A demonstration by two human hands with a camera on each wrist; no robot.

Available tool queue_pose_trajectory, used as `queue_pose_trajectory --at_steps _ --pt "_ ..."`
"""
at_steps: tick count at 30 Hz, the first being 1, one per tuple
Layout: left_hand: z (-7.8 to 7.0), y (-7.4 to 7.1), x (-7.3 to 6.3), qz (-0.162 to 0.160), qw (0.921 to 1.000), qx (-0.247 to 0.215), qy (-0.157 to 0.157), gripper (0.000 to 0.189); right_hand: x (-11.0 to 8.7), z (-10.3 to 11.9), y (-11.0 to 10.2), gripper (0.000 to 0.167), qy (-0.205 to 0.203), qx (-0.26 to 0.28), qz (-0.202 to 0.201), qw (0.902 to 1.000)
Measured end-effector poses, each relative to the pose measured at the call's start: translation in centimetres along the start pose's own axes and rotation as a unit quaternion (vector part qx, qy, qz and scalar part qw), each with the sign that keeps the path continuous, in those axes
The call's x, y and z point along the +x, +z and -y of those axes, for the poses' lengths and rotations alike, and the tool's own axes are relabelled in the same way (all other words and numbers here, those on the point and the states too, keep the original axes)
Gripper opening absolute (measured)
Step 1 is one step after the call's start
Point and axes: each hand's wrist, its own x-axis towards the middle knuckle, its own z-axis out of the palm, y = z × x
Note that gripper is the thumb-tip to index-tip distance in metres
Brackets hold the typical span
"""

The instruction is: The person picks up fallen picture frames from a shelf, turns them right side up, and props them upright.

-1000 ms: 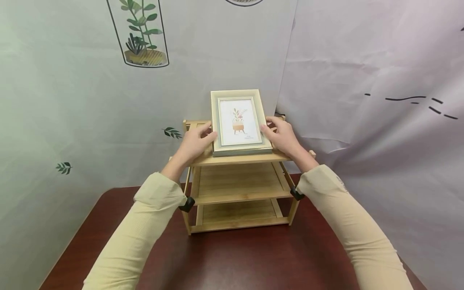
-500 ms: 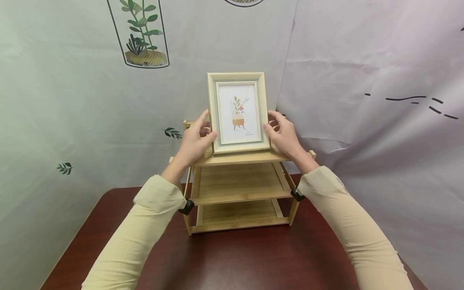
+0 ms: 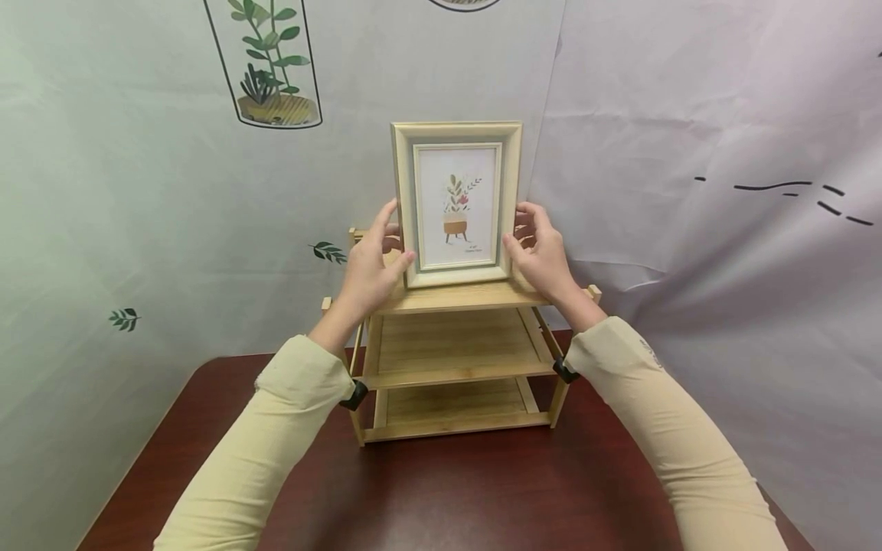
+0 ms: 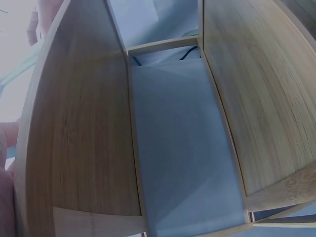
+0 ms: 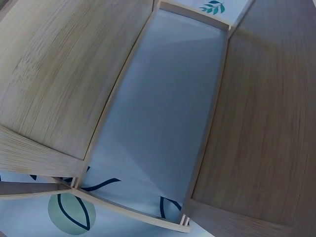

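Note:
A cream picture frame (image 3: 511,199) with a potted-plant print (image 3: 456,210) stands nearly upright on the top board of a wooden shelf rack (image 3: 455,299). Its left edge is held by my left hand (image 3: 370,264), thumb on the front near the lower corner and fingers reaching behind. My right hand (image 3: 542,252) grips the opposite edge in a similar way, thumb in front. Most of the fingertips are hidden behind the frame. In the left wrist view only part of a hand (image 4: 7,185) shows past the top board (image 4: 89,123). The right wrist view shows rack boards (image 5: 64,74) and no hand.
The rack has lower boards (image 3: 458,344) under the top one and stands on a dark red table (image 3: 441,490). A pale printed cloth (image 3: 620,153) hangs close behind and to both sides.
The picture frame has tilted up from leaning far back to nearly upright, its top edge rising. Both hands have stayed at its sides, with their fingers shifting slightly upward.

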Motion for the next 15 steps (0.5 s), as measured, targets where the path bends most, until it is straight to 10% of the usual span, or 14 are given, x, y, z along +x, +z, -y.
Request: queue_pose_trajectory --at_steps 15 --pt "0.0 0.3 -0.4 -0.017 0.9975 0.052 0.044 0.069 0.6 -2.5 0.2 0.040 0.000 0.009 -0.001 1.0000"
